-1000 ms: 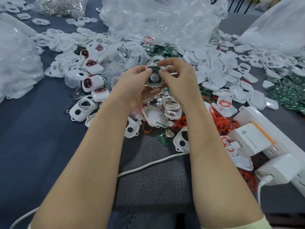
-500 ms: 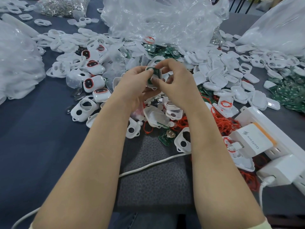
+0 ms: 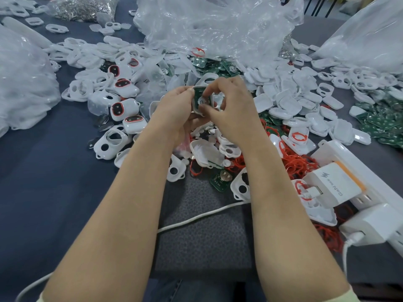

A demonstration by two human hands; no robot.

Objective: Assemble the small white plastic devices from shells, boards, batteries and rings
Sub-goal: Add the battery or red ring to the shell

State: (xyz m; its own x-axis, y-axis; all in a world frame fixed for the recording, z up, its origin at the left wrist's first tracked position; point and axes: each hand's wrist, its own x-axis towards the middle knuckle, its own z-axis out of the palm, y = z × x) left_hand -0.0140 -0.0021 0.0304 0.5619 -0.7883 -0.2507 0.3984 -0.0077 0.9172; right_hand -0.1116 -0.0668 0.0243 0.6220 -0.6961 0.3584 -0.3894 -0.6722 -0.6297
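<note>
Blue bench (image 3: 43, 192) strewn with white parts, grey mat (image 3: 196, 236) nearest the person. Beyond the mat, raised above the pile, a shell (image 3: 194, 106) with a green board (image 3: 198, 92) faces the camera, long axis running away from the mat. Left grip (image 3: 174, 112) clamps its left edge; right grip (image 3: 231, 110) pinches it, forefinger on the board, thumb at the near end
</note>
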